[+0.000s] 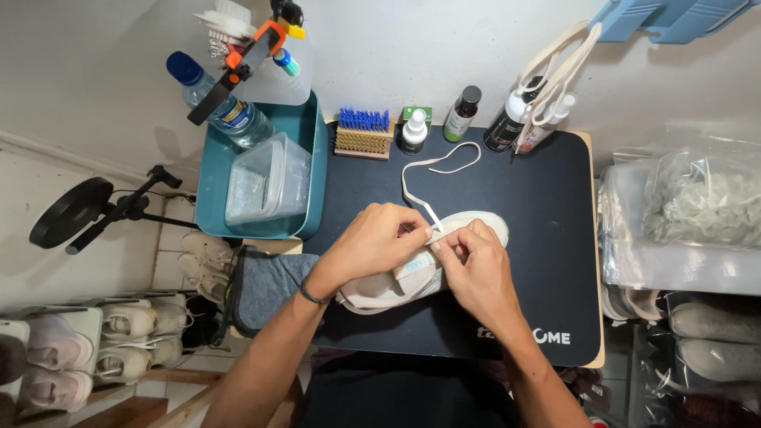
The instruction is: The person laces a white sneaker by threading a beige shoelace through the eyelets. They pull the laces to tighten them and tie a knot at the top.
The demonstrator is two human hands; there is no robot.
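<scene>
- Near centre of the table (555,238): a pale sneaker (468,226) lies on the dark mat.
- Left hand (372,242) clasps the sneaker's upper; right hand (473,269) pinches the white shoelace (428,178) at the eyelets.
- Lacing appears partly done: a long loose loop trails farther back.
- Far edge: blue-bristled brush (363,132), small bottles (461,113).

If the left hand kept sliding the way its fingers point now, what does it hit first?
The left hand points right, across the white shoe. It would most likely meet the right hand's fingertips first, which already sit almost against it at the lace.
</scene>
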